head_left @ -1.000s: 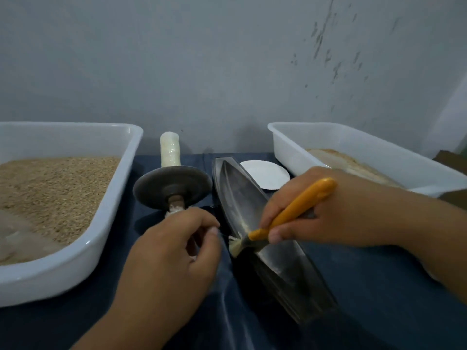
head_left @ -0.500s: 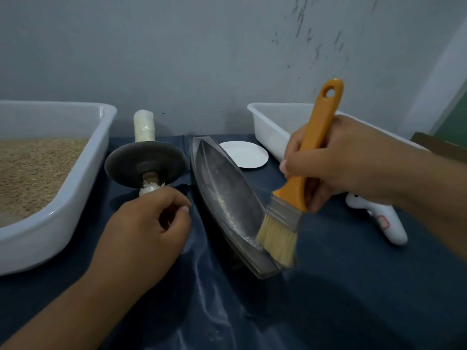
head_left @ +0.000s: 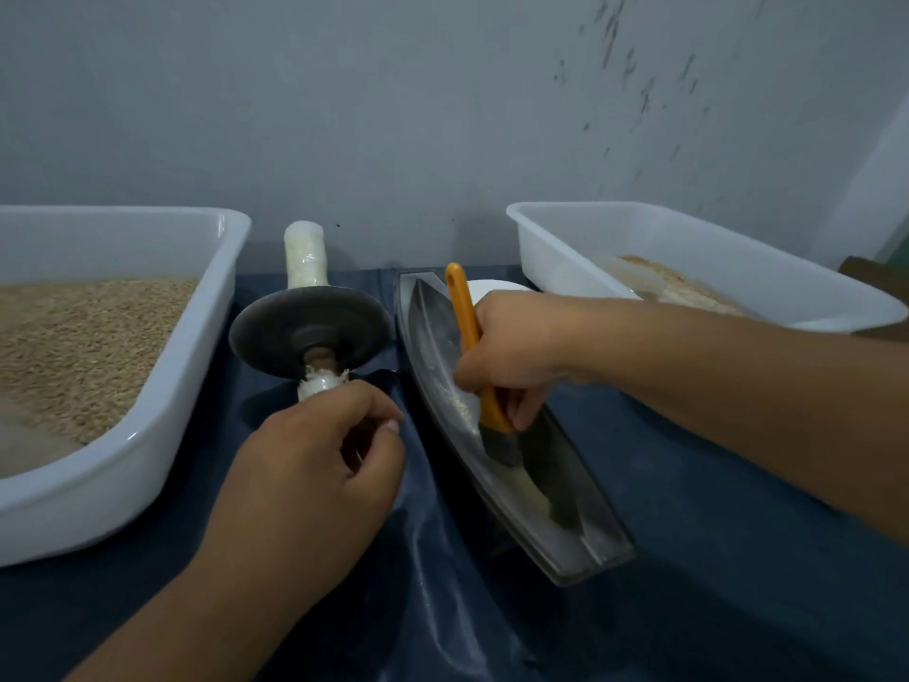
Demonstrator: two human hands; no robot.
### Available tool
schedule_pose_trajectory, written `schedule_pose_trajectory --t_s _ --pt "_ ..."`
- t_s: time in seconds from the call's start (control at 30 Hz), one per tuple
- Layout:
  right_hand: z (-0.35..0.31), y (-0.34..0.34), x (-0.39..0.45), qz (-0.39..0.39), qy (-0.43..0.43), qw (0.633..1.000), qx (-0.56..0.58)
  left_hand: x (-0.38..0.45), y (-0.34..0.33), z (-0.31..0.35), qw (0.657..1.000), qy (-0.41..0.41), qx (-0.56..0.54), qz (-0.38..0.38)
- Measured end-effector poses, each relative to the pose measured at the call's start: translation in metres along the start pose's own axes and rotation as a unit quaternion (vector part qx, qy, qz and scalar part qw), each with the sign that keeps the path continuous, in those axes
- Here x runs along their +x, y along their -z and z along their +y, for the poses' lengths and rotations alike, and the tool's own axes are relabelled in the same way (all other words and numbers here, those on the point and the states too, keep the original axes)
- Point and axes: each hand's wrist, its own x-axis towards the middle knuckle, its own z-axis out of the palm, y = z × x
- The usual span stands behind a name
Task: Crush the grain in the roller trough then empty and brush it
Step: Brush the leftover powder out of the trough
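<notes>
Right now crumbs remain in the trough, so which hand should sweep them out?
Right hand: it already grips the brush, bristles down inside the trough. Left hand rests beside the roller.

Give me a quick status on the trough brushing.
Right hand grips brush, bristles down in trough. Left hand grips roller handle beside trough. Few crumbs left inside. Nothing blocking.

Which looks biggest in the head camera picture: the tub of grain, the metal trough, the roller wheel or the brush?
1. Tub of grain, though it sits nearer the camera.
2. Metal trough.
3. Roller wheel.
4. Brush, partly hidden by the right hand.
</notes>
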Motion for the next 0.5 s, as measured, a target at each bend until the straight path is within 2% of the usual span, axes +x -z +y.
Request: schedule_pose_trajectory --t_s 0.07,0.17,0.23,0.3,0.4,0.5 --pt "-0.002 0.001 0.008 0.048 0.014 0.999 0.005 0.000 0.002 0.000 1.000 0.004 -0.002 0.001" --pt "0.000 0.020 0.009 0.071 0.017 0.995 0.067 0.001 0.003 0.001 1.000 0.013 -0.004 0.000" --pt "0.005 0.036 0.001 0.066 0.033 0.991 0.113 0.001 0.003 0.002 1.000 0.013 -0.006 -0.001" --pt "0.011 0.045 -0.010 0.024 0.050 0.988 0.141 0.001 0.003 0.003 1.000 0.006 -0.007 0.000" --pt "0.018 0.030 -0.016 -0.040 0.028 0.993 0.105 0.000 0.005 0.005 1.000 0.001 -0.004 -0.004" --pt "0.021 0.006 0.000 0.011 0.016 0.994 0.103 0.001 0.005 0.004 1.000 0.010 -0.003 -0.013"
